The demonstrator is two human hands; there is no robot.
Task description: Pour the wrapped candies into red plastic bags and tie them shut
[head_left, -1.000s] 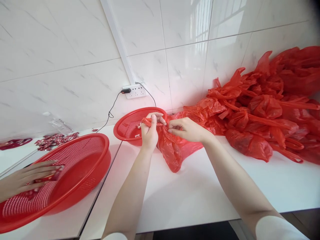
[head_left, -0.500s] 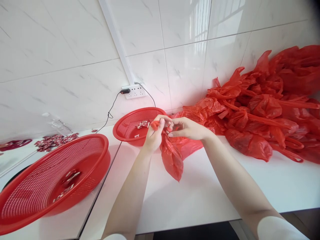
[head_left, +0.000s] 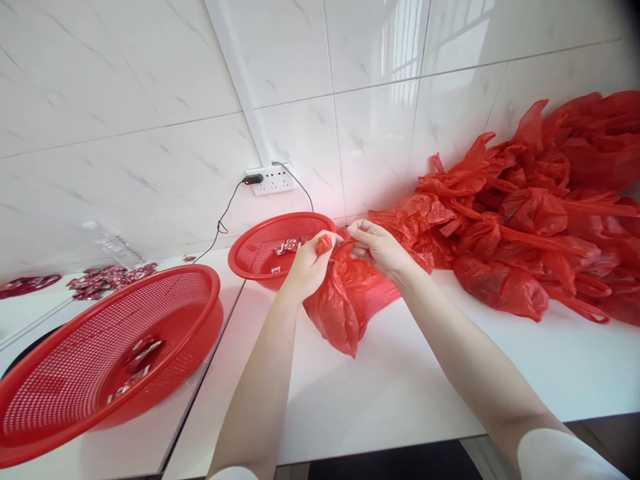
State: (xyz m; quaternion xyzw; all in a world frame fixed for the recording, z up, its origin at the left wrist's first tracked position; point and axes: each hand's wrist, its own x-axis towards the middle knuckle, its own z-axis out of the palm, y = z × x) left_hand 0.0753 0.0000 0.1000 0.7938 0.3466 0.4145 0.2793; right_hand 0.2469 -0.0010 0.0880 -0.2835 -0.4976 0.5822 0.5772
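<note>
A red plastic bag (head_left: 343, 303) hangs between my hands over the white table, its lower part spread and creased. My left hand (head_left: 313, 263) is closed around the bag's gathered top, and a bit of red plastic pokes out by the thumb. My right hand (head_left: 377, 247) pinches the bag's upper edge on the other side, thumb and fingertips together. What the bag holds, if anything, I cannot make out. Just behind my left hand stands a small red mesh basket (head_left: 255, 243) with several small red-and-white wrapped pieces (head_left: 287, 247) inside.
A larger red basket (head_left: 200, 293) with a few wrapped pieces stands at left. Behind it lie a heap of red-patterned packets (head_left: 97, 281) and a clear plastic bottle (head_left: 120, 250). Red plastic bags (head_left: 525, 213) pile up at right. A power strip (head_left: 274, 180) with cables is on the wall.
The bag's twisted, narrow shape has opened out wider below my hands. My hands have moved slightly apart, the right one shifting up along the bag's edge.
</note>
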